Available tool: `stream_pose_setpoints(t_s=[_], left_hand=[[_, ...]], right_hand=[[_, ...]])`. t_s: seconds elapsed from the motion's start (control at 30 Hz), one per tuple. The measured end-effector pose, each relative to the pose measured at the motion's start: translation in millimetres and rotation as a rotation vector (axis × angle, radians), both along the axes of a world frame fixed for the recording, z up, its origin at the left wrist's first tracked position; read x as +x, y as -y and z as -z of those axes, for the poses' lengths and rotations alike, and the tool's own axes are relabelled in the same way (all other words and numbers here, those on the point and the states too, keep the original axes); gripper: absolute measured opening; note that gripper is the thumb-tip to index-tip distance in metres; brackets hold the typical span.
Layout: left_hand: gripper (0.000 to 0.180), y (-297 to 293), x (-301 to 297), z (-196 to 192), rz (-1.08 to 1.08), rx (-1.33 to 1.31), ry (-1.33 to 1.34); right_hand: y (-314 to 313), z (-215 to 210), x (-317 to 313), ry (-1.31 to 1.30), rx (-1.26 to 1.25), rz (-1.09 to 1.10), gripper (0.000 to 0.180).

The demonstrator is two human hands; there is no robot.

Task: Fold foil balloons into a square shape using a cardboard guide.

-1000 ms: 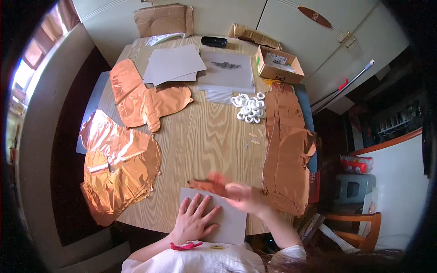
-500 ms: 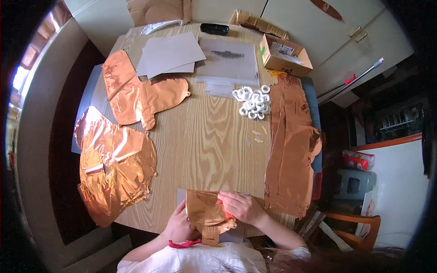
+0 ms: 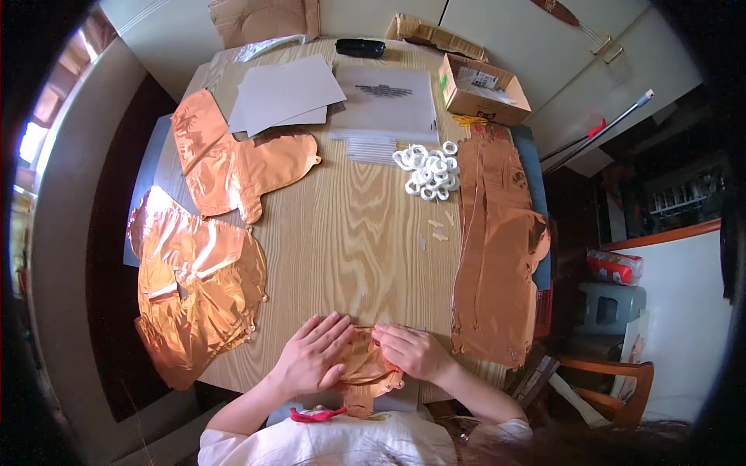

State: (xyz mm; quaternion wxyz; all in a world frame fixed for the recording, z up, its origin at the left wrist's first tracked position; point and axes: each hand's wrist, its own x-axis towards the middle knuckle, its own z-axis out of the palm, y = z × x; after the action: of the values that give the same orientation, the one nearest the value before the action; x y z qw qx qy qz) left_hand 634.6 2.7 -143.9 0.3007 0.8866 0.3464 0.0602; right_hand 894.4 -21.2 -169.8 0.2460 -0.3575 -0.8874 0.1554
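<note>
1. Surface (image 3: 350,241), round and wooden, is stretching away ahead of both grips, toward the white rings (image 3: 429,169).
2. Copper foil balloon (image 3: 365,371) is lying at the near edge between the grips, long axis running toward the person.
3. Left hand (image 3: 311,356) is pressing flat, fingers spread, on its left half.
4. Right hand (image 3: 410,351) is pinching its upper right edge, equally near.

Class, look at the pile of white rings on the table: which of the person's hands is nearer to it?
The right hand. It rests on the copper foil balloon at the near table edge, almost straight below the white rings. The left hand lies beside it, further to the left.
</note>
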Motion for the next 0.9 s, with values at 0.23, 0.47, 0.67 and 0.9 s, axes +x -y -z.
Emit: stream_pose_setpoints(t_s=[0.23, 0.47, 0.67, 0.9], left_hand=[[0.069, 5, 0, 10, 0.011, 0.052, -0.06], [0.07, 13, 1, 12, 0.002, 0.123, -0.137], [0.066, 18, 7, 9, -0.034, 0.208, -0.184], [0.063, 20, 11, 10, -0.06, 0.243, -0.216]], right_hand=[[4, 1, -2, -0.012, -0.024, 0.002, 0.015], [6, -9, 7, -0.015, -0.16, -0.068, 0.04], [9, -18, 7, -0.026, -0.314, -0.017, 0.061], [26, -17, -42, 0.3, -0.071, 0.276, 0.044]])
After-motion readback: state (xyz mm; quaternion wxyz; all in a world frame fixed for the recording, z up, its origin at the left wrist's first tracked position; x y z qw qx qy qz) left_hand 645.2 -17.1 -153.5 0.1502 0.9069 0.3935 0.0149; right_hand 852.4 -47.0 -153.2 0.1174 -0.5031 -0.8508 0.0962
